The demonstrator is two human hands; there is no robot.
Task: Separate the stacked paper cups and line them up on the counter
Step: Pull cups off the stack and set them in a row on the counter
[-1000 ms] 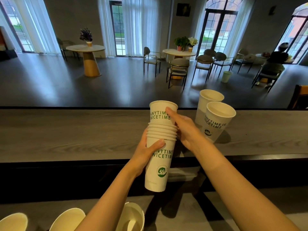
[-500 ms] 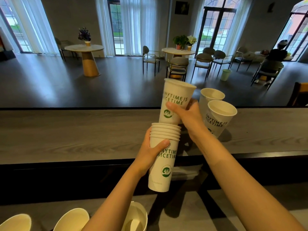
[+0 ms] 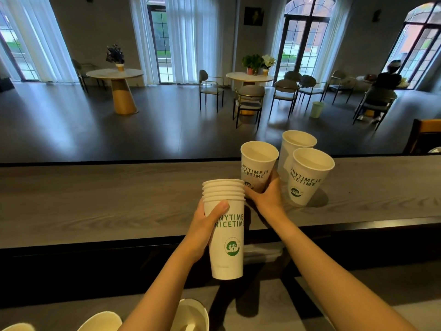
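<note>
Pulling free of the stack (image 3: 224,225), the top cup is now wholly out and rides in the right hand (image 3: 267,194), where half a second ago its base still sat inside the nested rims. That hand's grip is curled round the lower part of the freed cup (image 3: 257,166), which tilts a little and hangs above the surface (image 3: 95,199), just left of the two standing cups (image 3: 307,175) and not yet set down. The left hand (image 3: 205,225) has its grip wrapped round the upper body of the stack, thumb across the front just under the rims, holding it upright at the near edge. One more separation looks done; my judgement is that the next step is placing this cup beside the two on the right to extend the row. Several nested rims show at the stack's top, so more pulls remain.
</note>
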